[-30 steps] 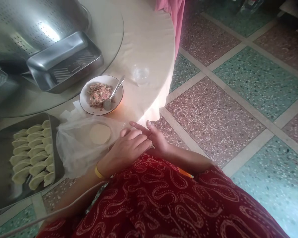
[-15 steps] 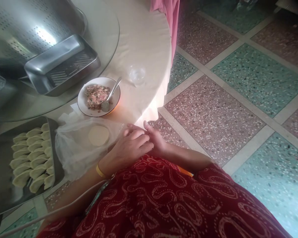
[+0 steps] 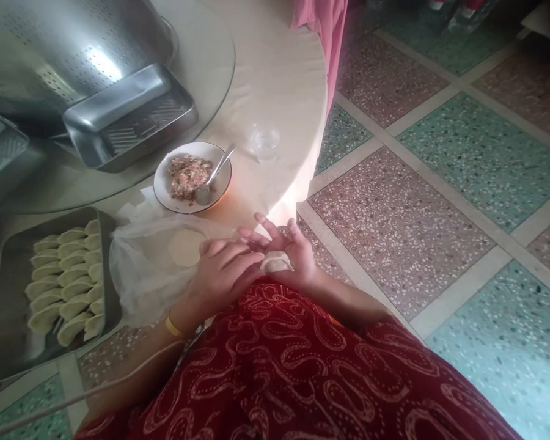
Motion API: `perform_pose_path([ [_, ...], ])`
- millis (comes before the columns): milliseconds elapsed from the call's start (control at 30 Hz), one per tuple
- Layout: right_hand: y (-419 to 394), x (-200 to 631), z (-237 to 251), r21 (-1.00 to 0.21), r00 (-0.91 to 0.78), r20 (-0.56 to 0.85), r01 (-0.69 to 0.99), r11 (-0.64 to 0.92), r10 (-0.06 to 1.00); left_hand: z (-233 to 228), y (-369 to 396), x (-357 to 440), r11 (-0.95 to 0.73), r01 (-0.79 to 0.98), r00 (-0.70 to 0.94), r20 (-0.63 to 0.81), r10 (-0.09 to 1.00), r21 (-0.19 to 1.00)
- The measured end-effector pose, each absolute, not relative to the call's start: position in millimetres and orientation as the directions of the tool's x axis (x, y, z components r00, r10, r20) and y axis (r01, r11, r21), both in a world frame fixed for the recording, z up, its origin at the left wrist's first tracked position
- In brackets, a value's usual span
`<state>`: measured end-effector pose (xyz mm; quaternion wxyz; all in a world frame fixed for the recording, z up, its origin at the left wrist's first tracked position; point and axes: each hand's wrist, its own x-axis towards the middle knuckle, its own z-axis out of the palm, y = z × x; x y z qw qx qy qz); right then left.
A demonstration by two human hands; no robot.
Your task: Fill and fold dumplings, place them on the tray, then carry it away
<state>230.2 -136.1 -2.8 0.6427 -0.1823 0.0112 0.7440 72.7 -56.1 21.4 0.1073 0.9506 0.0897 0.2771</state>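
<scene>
A pleated dumpling (image 3: 277,263) rests on the upturned palm of my right hand (image 3: 302,260), whose fingers spread out beneath and beyond it. My left hand (image 3: 224,264), palm down with its fingers stretched out, lies just left of the dumpling; its fingertips come to the dumpling's edge, and I cannot tell if they touch. Beyond my left hand, one round dough wrapper (image 3: 187,247) lies on a clear plastic bag (image 3: 140,269). A white bowl (image 3: 162,192) holds minced filling (image 3: 190,177) and a spoon (image 3: 220,165).
At left, a metal tray (image 3: 9,339) holds rows of dumplings (image 3: 71,284). An empty metal tray (image 3: 132,125) leans by a perforated steel pot (image 3: 73,55) on the glass turntable (image 3: 211,73). A small clear cup (image 3: 264,142) stands near the table's edge.
My hands, earlier pressed together over the dumpling, have parted. My left hand has drawn to the left, and my right palm has opened upward, baring the dumpling. The view has shifted slightly.
</scene>
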Motion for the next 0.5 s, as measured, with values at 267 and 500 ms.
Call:
perform_pose_path([
  [267, -126.8, 219.4, 5.2, -0.360, 0.038, -0.242, -0.931, -0.053, 0.970, 18.2, -68.4, 55.1, -0.869, 0.292, 0.769, 0.443, 0.462, 0.399],
  [500, -119.3, 200.8, 14.3, -0.488, 0.094, -0.248, -0.872, -0.041, 0.964, 5.8, -75.3, 48.6, -0.802, 0.336, 0.764, 0.355, 0.539, 0.495],
])
